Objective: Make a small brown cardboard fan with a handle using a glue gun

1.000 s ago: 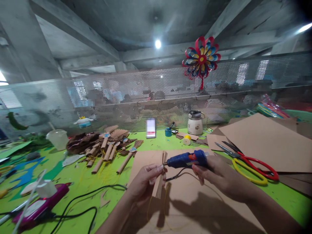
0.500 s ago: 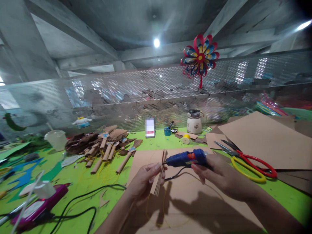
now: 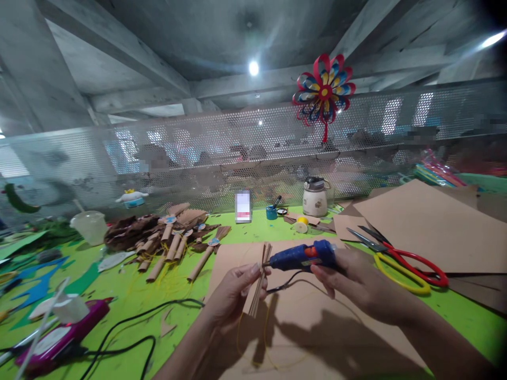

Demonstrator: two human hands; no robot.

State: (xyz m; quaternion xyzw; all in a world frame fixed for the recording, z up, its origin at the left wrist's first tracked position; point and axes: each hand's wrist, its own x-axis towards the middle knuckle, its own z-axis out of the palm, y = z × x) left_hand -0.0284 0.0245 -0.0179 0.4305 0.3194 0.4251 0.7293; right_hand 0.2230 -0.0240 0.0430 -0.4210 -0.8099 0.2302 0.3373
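Pinched between the fingers of my left hand (image 3: 237, 287) is a narrow bundle of pleated brown paper (image 3: 256, 295), held slanting over a brown paper sheet (image 3: 328, 316). A thin yellow thread (image 3: 266, 338) hangs below it. My right hand (image 3: 356, 279) is wrapped round a blue hot glue gun (image 3: 304, 255), whose nozzle points left and meets the pleated paper near my left fingertips. Whether glue is coming out is too small to tell. The gun's dark cord (image 3: 285, 286) runs beneath it.
Red-and-yellow-handled scissors (image 3: 412, 266) and large brown sheets (image 3: 435, 227) lie right. Paper tube pieces with yellow threads (image 3: 174, 245) pile up left. A purple power strip (image 3: 65, 330) with black cables sits front left. A phone (image 3: 243, 207), thread spool (image 3: 301, 225) and bottle (image 3: 315, 198) stand behind.
The view has shifted very slightly. Both hands, the glue gun and the pleated paper keep practically the same positions.
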